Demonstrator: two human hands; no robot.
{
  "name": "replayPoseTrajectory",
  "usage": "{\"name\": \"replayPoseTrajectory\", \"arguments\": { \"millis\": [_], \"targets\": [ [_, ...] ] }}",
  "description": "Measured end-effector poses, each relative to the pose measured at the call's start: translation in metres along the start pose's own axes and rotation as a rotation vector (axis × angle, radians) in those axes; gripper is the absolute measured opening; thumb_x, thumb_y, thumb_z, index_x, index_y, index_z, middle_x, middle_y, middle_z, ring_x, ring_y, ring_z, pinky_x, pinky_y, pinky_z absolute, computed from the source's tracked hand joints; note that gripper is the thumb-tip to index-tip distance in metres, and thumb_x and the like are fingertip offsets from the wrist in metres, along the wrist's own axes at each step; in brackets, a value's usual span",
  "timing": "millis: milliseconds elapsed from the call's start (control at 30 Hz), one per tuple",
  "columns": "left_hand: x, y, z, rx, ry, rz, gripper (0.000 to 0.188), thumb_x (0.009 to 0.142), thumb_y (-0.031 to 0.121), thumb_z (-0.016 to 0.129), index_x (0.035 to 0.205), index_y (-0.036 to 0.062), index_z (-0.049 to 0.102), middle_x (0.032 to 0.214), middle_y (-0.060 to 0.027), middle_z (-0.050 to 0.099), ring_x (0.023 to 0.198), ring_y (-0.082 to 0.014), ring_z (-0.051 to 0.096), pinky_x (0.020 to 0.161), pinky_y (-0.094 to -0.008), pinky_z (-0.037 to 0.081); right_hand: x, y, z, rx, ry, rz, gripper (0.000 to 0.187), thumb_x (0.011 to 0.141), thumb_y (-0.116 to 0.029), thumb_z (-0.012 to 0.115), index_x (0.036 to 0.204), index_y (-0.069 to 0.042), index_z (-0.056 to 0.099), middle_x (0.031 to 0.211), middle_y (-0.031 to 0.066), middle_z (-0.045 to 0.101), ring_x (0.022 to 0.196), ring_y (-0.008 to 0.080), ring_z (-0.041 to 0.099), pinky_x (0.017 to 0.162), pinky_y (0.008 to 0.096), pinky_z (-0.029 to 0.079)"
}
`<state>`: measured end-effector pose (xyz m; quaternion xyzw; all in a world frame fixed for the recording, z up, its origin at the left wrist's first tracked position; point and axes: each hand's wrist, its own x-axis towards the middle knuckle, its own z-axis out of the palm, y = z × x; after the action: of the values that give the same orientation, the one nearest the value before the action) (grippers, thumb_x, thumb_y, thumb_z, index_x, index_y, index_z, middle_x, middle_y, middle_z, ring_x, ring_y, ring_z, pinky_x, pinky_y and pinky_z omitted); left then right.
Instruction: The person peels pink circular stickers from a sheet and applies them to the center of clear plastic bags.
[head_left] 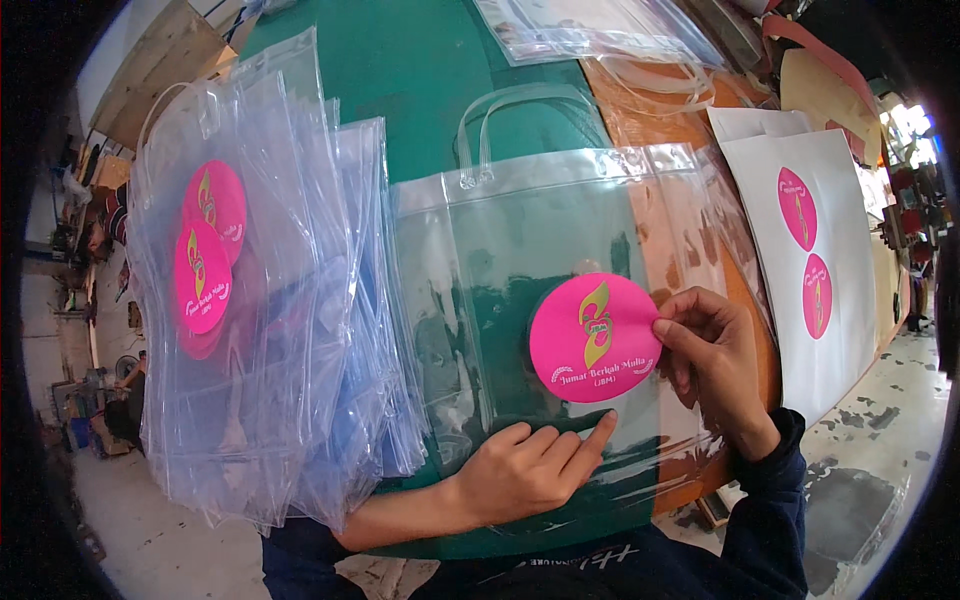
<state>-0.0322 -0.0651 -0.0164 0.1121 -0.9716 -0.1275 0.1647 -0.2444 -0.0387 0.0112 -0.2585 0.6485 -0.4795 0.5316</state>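
Note:
A round pink sticker (560, 340) with a green and yellow emblem and white lettering is over the front of a clear plastic bag (500, 240). My right hand (710, 355) pinches the sticker's right edge between thumb and fingers. Just below the sticker, my left hand (535, 468) rests on the bag with its index finger stretched out and the other fingers loosely bent, holding nothing. The bag lies flat, its looped clear handle pointing away from me. Whether the sticker is fully stuck down, I cannot tell.
At left is a thick pile of clear bags (290, 330), pink stickers (205, 275) on the top ones. A white sheet (800, 250) with two pink stickers lies at right. More clear bags (600, 30) lie at the far end of the green table surface (400, 60).

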Motion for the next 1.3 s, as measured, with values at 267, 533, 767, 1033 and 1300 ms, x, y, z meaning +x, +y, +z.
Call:
{"name": "replayPoseTrajectory", "arguments": {
  "millis": [267,533,767,1033,1300],
  "targets": [
    [0.000,-0.001,-0.001,-0.010,-0.023,0.000,0.034,0.076,0.016,0.056,0.107,0.0039,0.059,0.054,0.0060,0.038,0.048,-0.0049,0.041,0.043,-0.0195,0.030,0.002,0.004,-0.002,0.008,-0.015,-0.033,0.008,0.079,-0.004,0.060,0.083,0.001,0.055,0.065,0.0040,0.057,0.040,0.0043,0.046,0.033,0.0164,0.033],
    [-0.002,0.000,-0.001,-0.026,-0.035,-0.005,0.035,0.075,0.016,0.055,0.108,0.0027,0.058,0.057,0.0043,0.040,0.051,-0.0055,0.042,0.044,-0.0193,0.031,0.002,0.001,-0.001,0.001,-0.021,-0.020,0.006,0.080,-0.003,0.059,0.082,0.000,0.054,0.064,0.0042,0.056,0.039,0.0040,0.046,0.032,0.0157,0.032],
    [0.001,0.002,-0.001,-0.240,0.162,-0.036,0.031,0.070,0.014,0.065,0.099,0.0050,0.063,0.057,0.0022,0.041,0.052,-0.0103,0.046,0.057,-0.0259,0.044,0.002,0.004,-0.002,0.031,-0.006,-0.045,0.005,0.080,-0.002,0.058,0.081,0.000,0.053,0.068,0.0049,0.058,0.038,0.0040,0.045,0.031,0.0161,0.032],
    [0.005,0.010,-0.009,-0.734,0.190,-0.213,0.019,0.070,0.006,0.065,0.089,0.0075,0.066,0.056,0.0008,0.045,0.051,-0.0120,0.049,0.092,-0.0489,0.037,0.000,0.003,-0.001,0.039,-0.003,-0.042,0.005,0.080,-0.002,0.057,0.081,-0.001,0.053,0.072,0.0044,0.058,0.041,0.0033,0.045,0.033,0.0156,0.032],
    [0.006,0.010,-0.014,-0.812,0.175,-0.208,0.014,0.071,0.006,0.064,0.085,0.0050,0.064,0.059,-0.0006,0.049,0.058,-0.0137,0.054,0.093,-0.0507,0.036,-0.001,0.001,0.000,0.018,-0.002,-0.042,0.005,0.080,-0.002,0.057,0.081,-0.001,0.053,0.073,0.0039,0.058,0.042,0.0032,0.045,0.034,0.0155,0.032]
  ]
}}
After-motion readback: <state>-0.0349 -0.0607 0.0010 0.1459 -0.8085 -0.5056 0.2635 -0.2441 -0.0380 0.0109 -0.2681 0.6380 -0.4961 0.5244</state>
